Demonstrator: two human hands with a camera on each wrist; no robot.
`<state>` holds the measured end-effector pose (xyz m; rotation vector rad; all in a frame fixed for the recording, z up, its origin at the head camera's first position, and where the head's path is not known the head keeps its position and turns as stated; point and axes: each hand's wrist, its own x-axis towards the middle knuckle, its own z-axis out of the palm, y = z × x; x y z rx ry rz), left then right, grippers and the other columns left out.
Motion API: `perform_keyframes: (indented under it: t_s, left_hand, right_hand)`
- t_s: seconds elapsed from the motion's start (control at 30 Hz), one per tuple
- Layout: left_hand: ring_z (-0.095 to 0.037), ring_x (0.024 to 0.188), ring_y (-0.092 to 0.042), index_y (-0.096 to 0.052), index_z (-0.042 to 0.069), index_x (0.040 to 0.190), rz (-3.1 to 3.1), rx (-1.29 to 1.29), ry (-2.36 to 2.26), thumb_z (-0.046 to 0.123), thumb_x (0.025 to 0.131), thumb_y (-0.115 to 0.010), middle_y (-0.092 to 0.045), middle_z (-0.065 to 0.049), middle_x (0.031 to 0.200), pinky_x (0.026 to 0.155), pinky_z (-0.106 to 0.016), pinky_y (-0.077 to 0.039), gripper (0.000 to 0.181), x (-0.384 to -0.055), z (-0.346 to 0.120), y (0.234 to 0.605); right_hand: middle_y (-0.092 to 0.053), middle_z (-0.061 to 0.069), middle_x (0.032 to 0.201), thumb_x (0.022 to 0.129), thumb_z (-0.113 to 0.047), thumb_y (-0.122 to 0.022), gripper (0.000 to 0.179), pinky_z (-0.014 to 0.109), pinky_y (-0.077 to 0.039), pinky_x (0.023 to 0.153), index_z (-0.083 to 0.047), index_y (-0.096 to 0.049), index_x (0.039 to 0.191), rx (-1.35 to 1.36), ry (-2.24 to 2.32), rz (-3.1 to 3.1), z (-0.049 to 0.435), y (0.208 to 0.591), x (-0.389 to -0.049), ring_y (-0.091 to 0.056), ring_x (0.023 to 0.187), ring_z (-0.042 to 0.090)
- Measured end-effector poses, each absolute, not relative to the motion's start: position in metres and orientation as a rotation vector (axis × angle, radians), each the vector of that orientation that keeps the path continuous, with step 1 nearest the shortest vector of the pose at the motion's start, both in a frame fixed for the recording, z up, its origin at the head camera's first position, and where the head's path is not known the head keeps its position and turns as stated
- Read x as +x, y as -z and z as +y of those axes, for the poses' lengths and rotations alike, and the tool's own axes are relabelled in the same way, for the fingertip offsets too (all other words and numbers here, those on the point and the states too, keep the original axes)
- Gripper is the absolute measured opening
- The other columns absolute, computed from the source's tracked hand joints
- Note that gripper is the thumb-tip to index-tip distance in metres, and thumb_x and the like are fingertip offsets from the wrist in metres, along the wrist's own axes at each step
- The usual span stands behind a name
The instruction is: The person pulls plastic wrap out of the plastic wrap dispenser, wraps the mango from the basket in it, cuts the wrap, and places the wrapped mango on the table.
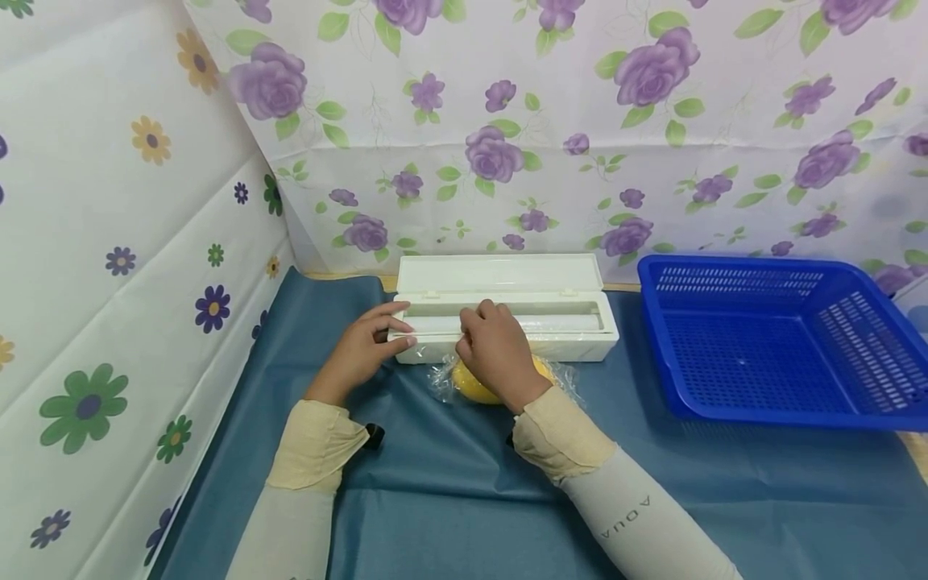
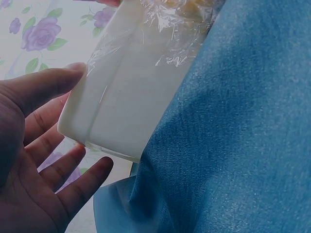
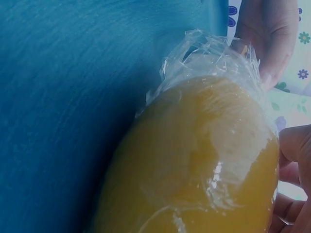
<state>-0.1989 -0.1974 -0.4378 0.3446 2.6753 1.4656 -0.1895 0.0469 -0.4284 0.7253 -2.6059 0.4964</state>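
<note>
Daisy-print sheet: far left of the cling film dispenser, its flowers green, yellow and purple.
Teal cloth: covers the counter beneath the dispenser and well out in front of it.
Left hand: at the dispenser's left end, fingers spread loosely apart, thumb touching the front corner.
Cling film dispenser: white, long and boxy, with its lid swung back and a pale roll lying inside.
Film-wrapped yellow oval: just in front of the dispenser's middle, crinkled clear film bunched at its ends, partly hidden by the right hand.
Right hand: over the dispenser's front edge, fingers curled inward; cannot tell whether they pinch film.
Rose-print sheet: upright behind the dispenser, purple blooms with green leaves.
Sleeve: on the right arm, in front of the dispenser, pale with "AQUA" printed on it.
Blue basket: right of the dispenser, apart from it, rectangular with perforated walls.
</note>
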Motion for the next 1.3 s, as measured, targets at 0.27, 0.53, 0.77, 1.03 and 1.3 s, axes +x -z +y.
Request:
perform_keyframes:
  t_s: [0.27, 0.53, 0.77, 1.03, 1.3]
  left_hand:
    - [-0.026, 0.136, -0.048, -0.076, 0.011, 0.111, 2.696, 0.348, -1.443, 0.024, 0.095, -0.073, -0.047, 0.001, 0.157, 0.096, -0.041, -0.046, 0.021, -0.2, -0.197, 0.439]
    - [-0.025, 0.139, -0.047, -0.076, 0.012, 0.108, 2.693, 0.335, -1.444, 0.024, 0.094, -0.073, -0.047, 0.004, 0.156, 0.096, -0.04, -0.045, 0.019, -0.201, -0.198, 0.438]
    - [-0.024, 0.146, -0.04, -0.075, 0.012, 0.11, 2.676, 0.34, -1.447, 0.025, 0.096, -0.072, -0.046, 0.004, 0.157, 0.102, -0.045, -0.045, 0.019, -0.2, -0.198, 0.438]
    - [-0.025, 0.148, -0.037, -0.074, 0.012, 0.111, 2.65, 0.36, -1.455, 0.025, 0.097, -0.07, -0.044, 0.003, 0.158, 0.104, -0.047, -0.045, 0.019, -0.201, -0.199, 0.439]
    - [-0.026, 0.151, -0.034, -0.074, 0.012, 0.112, 2.639, 0.374, -1.463, 0.025, 0.097, -0.07, -0.043, 0.003, 0.158, 0.107, -0.049, -0.044, 0.02, -0.2, -0.201, 0.441]
  right_hand:
    - [-0.047, 0.006, 0.078, 0.093, -0.008, -0.059, 0.019, 0.035, -0.034, 0.065, -0.013, -0.05, 0.077, 0.695, -0.503, -2.616, 0.051, 0.432, -0.194, -0.037, 0.069, 0.023]
    - [-0.047, 0.006, 0.078, 0.093, -0.008, -0.059, 0.017, 0.035, -0.034, 0.065, -0.012, -0.051, 0.079, 0.697, -0.518, -2.627, 0.053, 0.431, -0.194, -0.036, 0.07, 0.023]
    - [-0.047, 0.006, 0.079, 0.093, -0.008, -0.057, 0.017, 0.036, -0.034, 0.066, -0.012, -0.05, 0.079, 0.695, -0.527, -2.648, 0.056, 0.43, -0.194, -0.037, 0.071, 0.023]
    - [-0.048, 0.006, 0.08, 0.094, -0.009, -0.057, 0.017, 0.036, -0.035, 0.067, -0.013, -0.05, 0.079, 0.671, -0.542, -2.67, 0.059, 0.431, -0.194, -0.038, 0.072, 0.024]
    - [-0.047, 0.005, 0.079, 0.094, -0.009, -0.058, 0.018, 0.036, -0.035, 0.067, -0.014, -0.05, 0.078, 0.662, -0.535, -2.656, 0.06, 0.432, -0.193, -0.038, 0.071, 0.023]
